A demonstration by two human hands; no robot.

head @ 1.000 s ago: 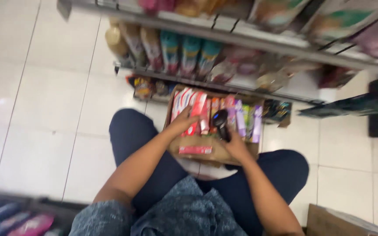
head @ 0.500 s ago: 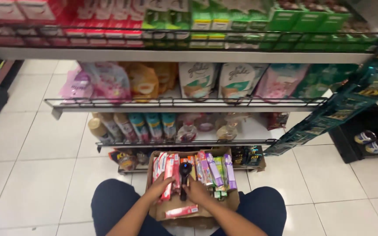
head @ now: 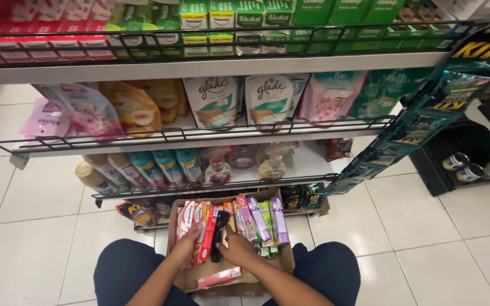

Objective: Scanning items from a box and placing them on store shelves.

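Observation:
An open cardboard box rests on my lap, filled with upright toothpaste cartons in red, white, green and purple. My left hand presses against the red and white cartons on the box's left side. My right hand rests in the middle of the box, touching a dark slim object that stands between the two hands. A pink carton lies flat at the near end of the box. Whether either hand grips anything is not clear.
Store shelving stands in front of me: boxed goods on top, refill pouches in the middle, spray cans and bottles lower down. A hanging strip of dark packets slants at the right. A black rack with cans stands far right. White floor tiles surround me.
The view has tilted up from my lap to the shelves. Both hands stay in the box, now closer together around the dark object.

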